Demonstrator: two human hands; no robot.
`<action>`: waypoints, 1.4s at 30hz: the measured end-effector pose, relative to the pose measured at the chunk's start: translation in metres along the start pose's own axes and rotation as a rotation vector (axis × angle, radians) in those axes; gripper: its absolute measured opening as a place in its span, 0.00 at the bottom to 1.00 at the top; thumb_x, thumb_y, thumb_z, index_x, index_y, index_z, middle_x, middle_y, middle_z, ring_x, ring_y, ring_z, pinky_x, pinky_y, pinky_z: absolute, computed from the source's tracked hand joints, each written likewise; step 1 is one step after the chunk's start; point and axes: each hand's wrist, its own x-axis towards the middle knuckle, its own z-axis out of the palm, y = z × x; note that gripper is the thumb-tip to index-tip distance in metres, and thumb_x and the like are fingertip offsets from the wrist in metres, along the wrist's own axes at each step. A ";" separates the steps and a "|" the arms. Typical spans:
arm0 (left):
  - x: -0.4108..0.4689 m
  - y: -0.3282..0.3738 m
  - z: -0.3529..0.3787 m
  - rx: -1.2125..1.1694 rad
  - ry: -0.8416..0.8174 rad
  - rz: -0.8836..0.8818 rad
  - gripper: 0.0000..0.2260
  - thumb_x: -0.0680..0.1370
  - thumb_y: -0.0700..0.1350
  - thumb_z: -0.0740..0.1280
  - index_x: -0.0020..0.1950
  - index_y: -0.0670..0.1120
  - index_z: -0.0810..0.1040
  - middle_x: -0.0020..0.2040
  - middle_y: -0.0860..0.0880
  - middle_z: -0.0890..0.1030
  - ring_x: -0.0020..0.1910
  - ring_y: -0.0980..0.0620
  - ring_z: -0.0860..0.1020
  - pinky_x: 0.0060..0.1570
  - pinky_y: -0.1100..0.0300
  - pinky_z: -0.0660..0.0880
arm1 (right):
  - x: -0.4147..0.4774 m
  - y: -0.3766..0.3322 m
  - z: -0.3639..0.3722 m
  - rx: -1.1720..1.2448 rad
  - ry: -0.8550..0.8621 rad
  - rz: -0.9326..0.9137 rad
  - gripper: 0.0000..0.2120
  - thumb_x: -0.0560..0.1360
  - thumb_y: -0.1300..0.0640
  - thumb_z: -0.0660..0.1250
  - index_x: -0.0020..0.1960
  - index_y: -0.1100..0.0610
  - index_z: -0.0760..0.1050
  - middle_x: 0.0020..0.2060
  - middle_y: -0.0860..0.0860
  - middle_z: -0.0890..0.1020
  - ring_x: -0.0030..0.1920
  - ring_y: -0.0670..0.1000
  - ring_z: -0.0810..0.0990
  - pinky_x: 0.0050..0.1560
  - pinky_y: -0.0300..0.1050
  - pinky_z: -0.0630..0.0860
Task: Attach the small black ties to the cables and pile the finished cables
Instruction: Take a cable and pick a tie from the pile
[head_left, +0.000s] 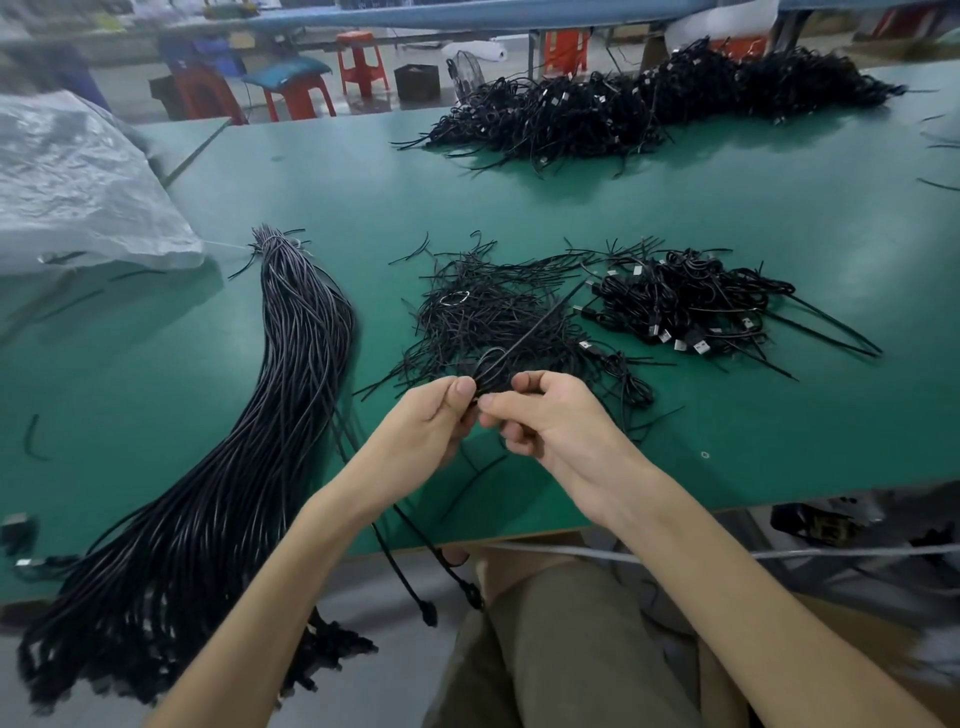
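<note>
Two bare hands meet above the near edge of a green worktable (753, 218). The left hand (434, 418) and the right hand (556, 426) each pinch a looped black cable (487, 370) between thumb and curled fingertips. A thin black tie (540, 322) rises from the loop and slants up to the right over the tabletop. It cannot be told whether the tie is fastened round the loop. Two strands of the cable drop below the left wrist and past the table's edge, their ends dangling beside the person's lap.

Just beyond the hands lies a scattered heap of loose ties (488, 301). To its right is a small pile of finished cables (685, 306), silver plugs showing along its near side. A thick bundle of uncoiled cables (291, 395) runs down the left of the table and hangs over its near edge. A far larger cable mound (649, 104) stretches along the far side. A crumpled plastic sack (78, 176) sits at far left, and red stools (361, 62) stand on the floor behind.
</note>
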 end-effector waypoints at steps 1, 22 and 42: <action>-0.001 0.000 0.001 0.012 -0.003 -0.006 0.18 0.87 0.51 0.53 0.42 0.43 0.70 0.28 0.58 0.64 0.25 0.58 0.58 0.25 0.65 0.58 | 0.000 0.000 -0.001 -0.006 -0.002 0.004 0.16 0.75 0.65 0.74 0.53 0.56 0.68 0.36 0.54 0.84 0.30 0.46 0.72 0.32 0.39 0.69; -0.018 0.007 -0.015 -0.139 -0.325 -0.169 0.20 0.85 0.57 0.57 0.36 0.53 0.75 0.33 0.53 0.57 0.29 0.53 0.55 0.29 0.62 0.56 | -0.006 0.001 -0.015 -0.312 -0.381 -0.232 0.28 0.74 0.59 0.78 0.68 0.41 0.75 0.37 0.47 0.76 0.37 0.46 0.73 0.37 0.38 0.73; -0.024 0.020 0.009 -0.230 -0.067 -0.160 0.18 0.87 0.52 0.52 0.40 0.47 0.63 0.34 0.50 0.55 0.35 0.48 0.51 0.34 0.55 0.51 | -0.018 0.009 -0.008 -0.824 0.021 -0.545 0.04 0.80 0.54 0.70 0.48 0.53 0.82 0.42 0.45 0.83 0.45 0.44 0.80 0.45 0.37 0.74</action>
